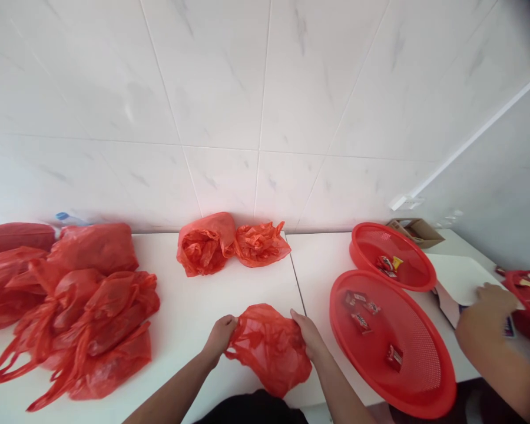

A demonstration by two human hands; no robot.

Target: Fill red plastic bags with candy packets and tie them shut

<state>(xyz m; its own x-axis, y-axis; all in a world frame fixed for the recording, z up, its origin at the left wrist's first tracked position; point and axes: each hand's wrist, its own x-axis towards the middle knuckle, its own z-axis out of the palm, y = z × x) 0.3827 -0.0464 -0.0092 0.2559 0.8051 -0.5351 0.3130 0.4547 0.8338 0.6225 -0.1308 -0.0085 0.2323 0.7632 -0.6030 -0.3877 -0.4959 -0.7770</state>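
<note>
A thin red plastic bag [271, 347] is spread between my two hands above the near edge of the white table. My left hand [221, 337] pinches its upper left side. On its right side, my right hand [308, 337] grips the plastic, thumb uppermost. Light shows through the bag; whether anything lies inside I cannot tell. Just right of my right hand stands a large red plastic basket [428, 315] with several small wrapped snacks [361, 322] on its bottom.
Filled red bags [101, 335] are heaped at the left. Crumpled red bags [262, 244] lie by the wall. Behind the large basket sits another red basket [417, 268] with snacks, near a cardboard box [417, 232]. At far right, a co-worker's hand [497, 297] is over a white box [459, 274].
</note>
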